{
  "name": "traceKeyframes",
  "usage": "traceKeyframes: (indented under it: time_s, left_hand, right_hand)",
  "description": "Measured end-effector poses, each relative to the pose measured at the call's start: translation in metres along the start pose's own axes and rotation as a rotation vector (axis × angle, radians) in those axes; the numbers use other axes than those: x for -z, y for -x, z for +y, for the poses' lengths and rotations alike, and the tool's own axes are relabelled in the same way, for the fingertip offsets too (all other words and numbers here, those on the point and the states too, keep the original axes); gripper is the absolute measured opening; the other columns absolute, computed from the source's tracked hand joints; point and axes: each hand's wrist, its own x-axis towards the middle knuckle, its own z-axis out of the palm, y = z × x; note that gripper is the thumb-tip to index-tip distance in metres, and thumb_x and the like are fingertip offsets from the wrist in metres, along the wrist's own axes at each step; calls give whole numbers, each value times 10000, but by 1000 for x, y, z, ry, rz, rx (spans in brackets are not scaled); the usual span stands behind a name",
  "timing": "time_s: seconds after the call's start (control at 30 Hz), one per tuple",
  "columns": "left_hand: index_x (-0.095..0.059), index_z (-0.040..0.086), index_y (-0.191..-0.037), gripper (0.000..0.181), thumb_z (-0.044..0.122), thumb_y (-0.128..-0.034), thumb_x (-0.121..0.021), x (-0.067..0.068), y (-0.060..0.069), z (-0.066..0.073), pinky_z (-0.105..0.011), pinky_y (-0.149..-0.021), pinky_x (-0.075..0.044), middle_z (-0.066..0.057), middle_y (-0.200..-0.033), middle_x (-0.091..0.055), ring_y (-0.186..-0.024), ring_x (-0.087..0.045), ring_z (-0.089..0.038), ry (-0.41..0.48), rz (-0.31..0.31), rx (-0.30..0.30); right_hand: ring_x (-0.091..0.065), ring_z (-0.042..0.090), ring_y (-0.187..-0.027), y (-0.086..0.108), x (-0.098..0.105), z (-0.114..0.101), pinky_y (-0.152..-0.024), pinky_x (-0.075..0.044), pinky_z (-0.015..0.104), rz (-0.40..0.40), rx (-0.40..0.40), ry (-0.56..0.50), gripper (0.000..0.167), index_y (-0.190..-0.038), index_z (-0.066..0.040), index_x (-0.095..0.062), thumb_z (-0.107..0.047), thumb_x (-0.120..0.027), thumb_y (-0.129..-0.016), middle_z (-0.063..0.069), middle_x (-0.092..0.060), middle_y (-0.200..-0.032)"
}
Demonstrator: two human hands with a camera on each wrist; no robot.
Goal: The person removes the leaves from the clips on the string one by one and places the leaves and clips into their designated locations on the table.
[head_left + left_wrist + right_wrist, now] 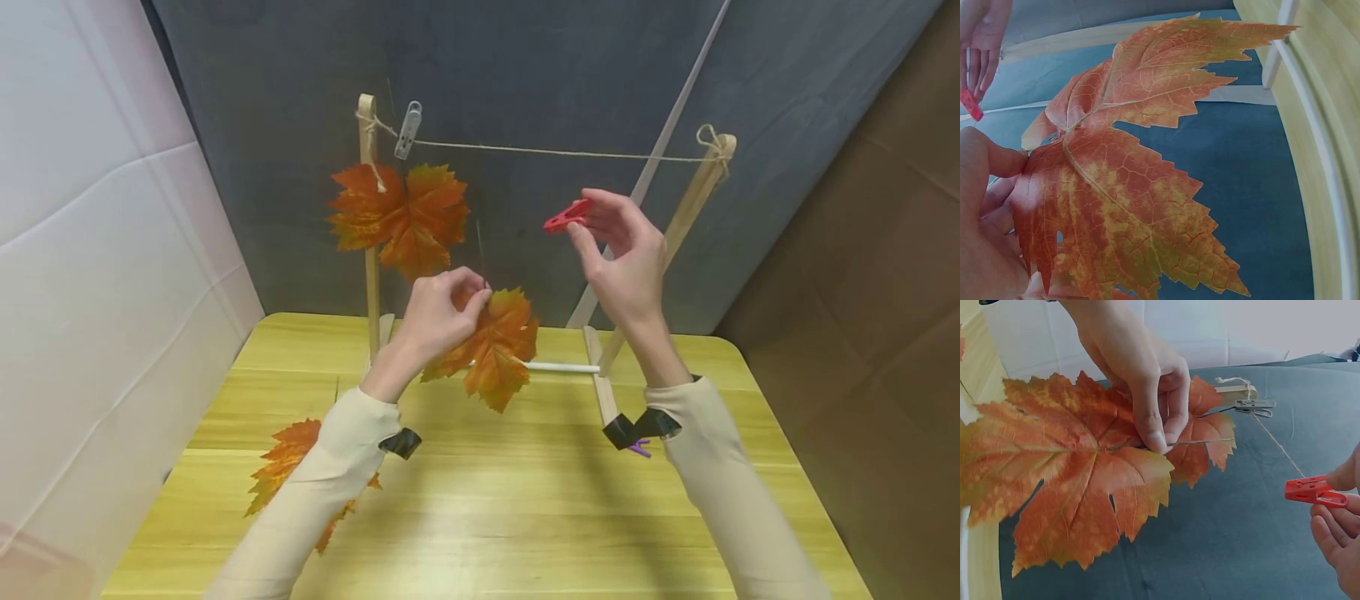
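My left hand (442, 312) pinches the thin stem of an orange maple leaf (501, 350), which hangs below the twine (525, 151). In the left wrist view that leaf (1116, 175) spreads out from the thumb. My right hand (626, 254) holds a red clothespin (564, 218) between thumb and fingers, a little below the twine and apart from it. The right wrist view shows the red clothespin (1310, 490) closer. At the twine's left end a grey clothespin (408, 131) grips the stem of another orange leaf (411, 218).
Twine runs between a left wooden post (372, 292) and a right wooden post (697, 200), with a white rod (562, 367) low between them. Another leaf (285, 462) lies on the wooden table (480, 517), partly under my left sleeve. A purple clothespin (640, 448) shows beside my right wrist.
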Motion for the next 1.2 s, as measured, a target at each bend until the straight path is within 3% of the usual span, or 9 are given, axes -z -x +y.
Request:
traceKeyframes:
  time_s: [0.2, 0.47, 0.77, 1.2]
  left_hand:
    - [-726, 83, -944, 105, 169, -954, -667, -1, 12, -7, -324, -651, -500, -48, -834, -736, -672, -613, -178, 3, -6, 24]
    - [-727, 119, -942, 108, 200, -964, -658, -1, 27, -17, -326, -649, -509, -11, -805, -727, -672, -619, -158, 2, -31, 110]
    - [-733, 126, -923, 99, 202, -947, -673, -8, 42, -28, -327, -661, -500, 5, -785, -716, -668, -619, -153, -6, -36, 156]
    - [-730, 94, -978, 119, 177, -950, -650, -22, 63, -42, -308, -583, -493, -40, -848, -735, -606, -583, -144, 11, -138, 281]
  right_hand:
    - [-696, 32, -949, 15, 7, 5, -900, -550, 186, -16, -42, 47, 355, -1249, 35, -655, 1, -717, -902, 182, -724, -1122]
    - [-691, 21, -955, 37, 16, 10, -928, -532, 165, -61, -103, 67, 351, -1240, 49, -647, 25, -717, -897, 174, -707, -1139]
    - [-688, 10, -946, 63, 28, 19, -898, -533, 144, -83, -135, 21, 381, -1244, 94, -629, 112, -702, -870, 239, -690, -1145]
    - [-684, -13, -971, 99, 44, 36, -925, -520, 141, -120, -257, 34, 353, -1227, 94, -635, 96, -702, -881, 262, -690, -1153]
